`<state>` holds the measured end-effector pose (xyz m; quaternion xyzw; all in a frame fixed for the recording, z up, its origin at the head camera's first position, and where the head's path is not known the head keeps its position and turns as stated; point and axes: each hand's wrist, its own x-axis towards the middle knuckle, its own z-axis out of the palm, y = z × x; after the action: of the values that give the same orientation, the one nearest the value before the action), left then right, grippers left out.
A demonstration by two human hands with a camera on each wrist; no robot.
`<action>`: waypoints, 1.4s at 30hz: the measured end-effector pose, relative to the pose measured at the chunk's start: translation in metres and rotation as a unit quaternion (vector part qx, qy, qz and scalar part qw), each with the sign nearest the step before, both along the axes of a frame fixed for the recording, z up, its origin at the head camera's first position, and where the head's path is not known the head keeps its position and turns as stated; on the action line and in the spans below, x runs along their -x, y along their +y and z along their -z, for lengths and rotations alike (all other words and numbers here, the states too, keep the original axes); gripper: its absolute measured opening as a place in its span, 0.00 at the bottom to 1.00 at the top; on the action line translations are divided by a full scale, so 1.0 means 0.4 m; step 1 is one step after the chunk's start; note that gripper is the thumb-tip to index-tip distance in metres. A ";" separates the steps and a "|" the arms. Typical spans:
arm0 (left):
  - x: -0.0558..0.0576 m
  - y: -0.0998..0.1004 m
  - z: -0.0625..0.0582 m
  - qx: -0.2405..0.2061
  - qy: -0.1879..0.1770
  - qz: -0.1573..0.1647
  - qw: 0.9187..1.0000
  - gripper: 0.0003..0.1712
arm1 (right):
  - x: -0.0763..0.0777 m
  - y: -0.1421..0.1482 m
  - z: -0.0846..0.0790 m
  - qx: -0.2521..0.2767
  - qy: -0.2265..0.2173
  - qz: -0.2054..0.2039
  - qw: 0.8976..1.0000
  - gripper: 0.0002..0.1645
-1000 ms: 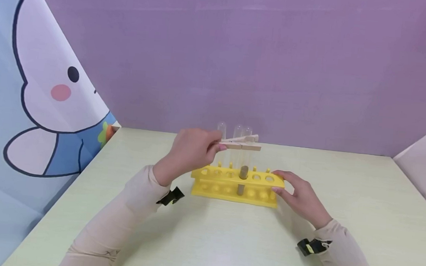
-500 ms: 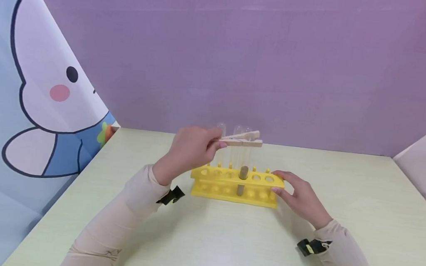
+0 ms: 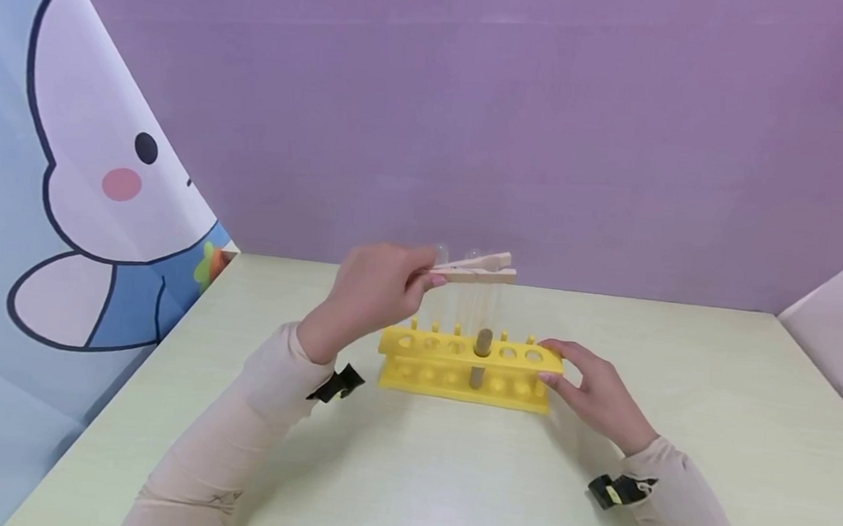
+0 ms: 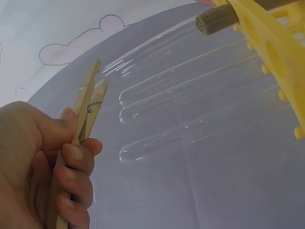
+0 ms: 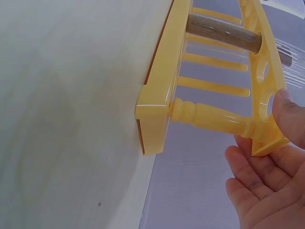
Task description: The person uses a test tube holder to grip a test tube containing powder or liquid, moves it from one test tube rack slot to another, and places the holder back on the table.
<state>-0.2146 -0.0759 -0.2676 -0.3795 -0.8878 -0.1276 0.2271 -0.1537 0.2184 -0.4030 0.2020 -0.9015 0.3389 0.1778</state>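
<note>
My left hand grips a wooden test tube clamp by its handles, with the jaws slightly apart. The jaws stand at the upper end of a clear test tube that holds brown material. Whether they touch the glass I cannot tell. This tube stands upright in a hole of a yellow test tube rack. My right hand holds the rack's right end, thumb at the top plate and fingers beneath it.
Several clear test tubes stand upside down along the rack's back row of pegs. The rack rests on a pale table before a purple backdrop. A cartoon-printed cloth hangs at the left.
My left hand and the clamp have risen a little, bringing the jaws nearer the tube's top. The right hand and the rack have stayed in place.
</note>
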 end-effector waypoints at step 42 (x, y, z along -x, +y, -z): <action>-0.016 -0.109 0.031 0.011 0.012 -0.083 0.996 0.14 | -0.003 -0.008 -0.003 -0.005 -0.009 0.007 1.000 0.25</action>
<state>-0.2081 -0.1195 -0.2799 -0.3082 -0.9147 -0.0942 0.2439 -0.1526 0.2151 -0.4018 0.1939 -0.9060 0.3351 0.1710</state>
